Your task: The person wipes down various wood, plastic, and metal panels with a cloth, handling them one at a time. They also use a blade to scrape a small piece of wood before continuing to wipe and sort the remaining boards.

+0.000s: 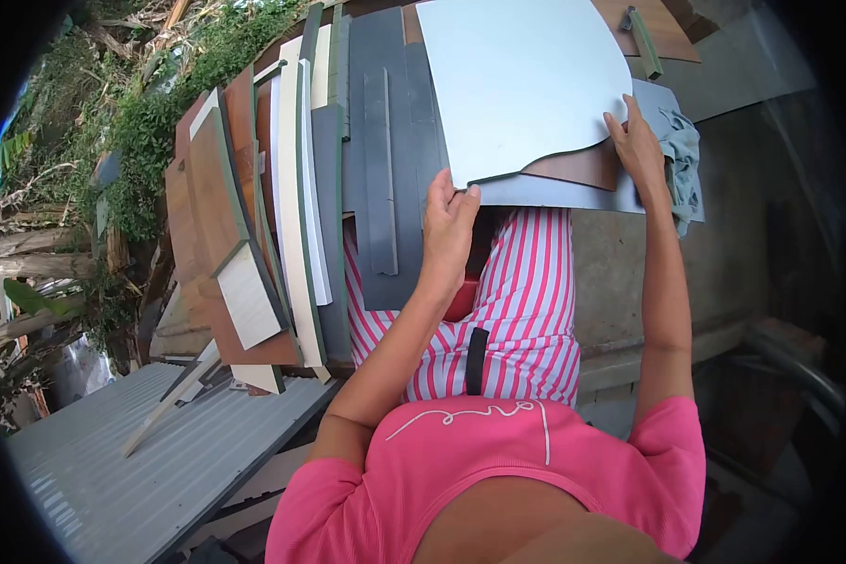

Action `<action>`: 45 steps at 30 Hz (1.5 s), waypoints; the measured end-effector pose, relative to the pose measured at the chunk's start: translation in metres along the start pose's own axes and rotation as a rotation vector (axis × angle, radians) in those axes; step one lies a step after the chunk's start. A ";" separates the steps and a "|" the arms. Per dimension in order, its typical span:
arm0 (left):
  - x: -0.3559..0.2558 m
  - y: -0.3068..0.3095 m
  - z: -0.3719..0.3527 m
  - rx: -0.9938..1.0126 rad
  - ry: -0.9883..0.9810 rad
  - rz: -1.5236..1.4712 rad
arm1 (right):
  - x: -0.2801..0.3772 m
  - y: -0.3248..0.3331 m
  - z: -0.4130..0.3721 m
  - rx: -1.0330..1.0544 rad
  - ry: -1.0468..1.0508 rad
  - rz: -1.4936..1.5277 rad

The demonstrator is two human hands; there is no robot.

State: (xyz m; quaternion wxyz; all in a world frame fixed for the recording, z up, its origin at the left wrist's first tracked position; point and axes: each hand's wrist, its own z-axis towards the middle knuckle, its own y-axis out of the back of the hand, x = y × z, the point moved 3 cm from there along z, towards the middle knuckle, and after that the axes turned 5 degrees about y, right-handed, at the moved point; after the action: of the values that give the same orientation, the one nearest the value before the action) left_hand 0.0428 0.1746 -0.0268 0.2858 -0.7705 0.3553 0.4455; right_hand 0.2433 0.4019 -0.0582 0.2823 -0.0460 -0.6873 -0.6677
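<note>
Here left hand (pixel 448 221) and right hand (pixel 641 146) pinch the pale panel (pixel 522 80) (top cut off), fingertips seemingly hidden beneath.

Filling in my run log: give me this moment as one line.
left hand: grips pale panel corner | right hand: on panel's right edge | beneath: brown board, dark grey sheet | nearby: cloth

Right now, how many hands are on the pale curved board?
2. The left hand grips the lower-left corner of the pale board, and the right hand rests on its right edge. No other hands show.
</note>
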 end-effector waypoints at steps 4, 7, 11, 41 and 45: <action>0.013 -0.026 -0.001 0.165 -0.054 -0.096 | 0.015 -0.012 0.000 0.007 -0.013 -0.149; 0.020 -0.040 -0.005 0.182 0.074 -0.137 | 0.015 -0.016 0.005 0.010 0.015 -0.183; 0.049 -0.032 0.010 0.171 0.151 -0.254 | 0.018 -0.015 0.006 0.002 -0.018 -0.230; 0.048 -0.049 0.050 0.341 0.536 -0.559 | 0.034 -0.020 -0.084 -0.222 0.252 -0.027; 0.040 -0.045 0.053 0.345 0.490 -0.471 | 0.029 -0.020 -0.093 -0.125 0.231 -0.198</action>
State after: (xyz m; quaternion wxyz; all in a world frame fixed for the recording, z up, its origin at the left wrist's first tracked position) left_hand 0.0677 0.2293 -0.0796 0.4127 -0.8552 0.2959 0.1037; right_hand 0.2405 0.3031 -0.0680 0.2886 0.0817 -0.6086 -0.7346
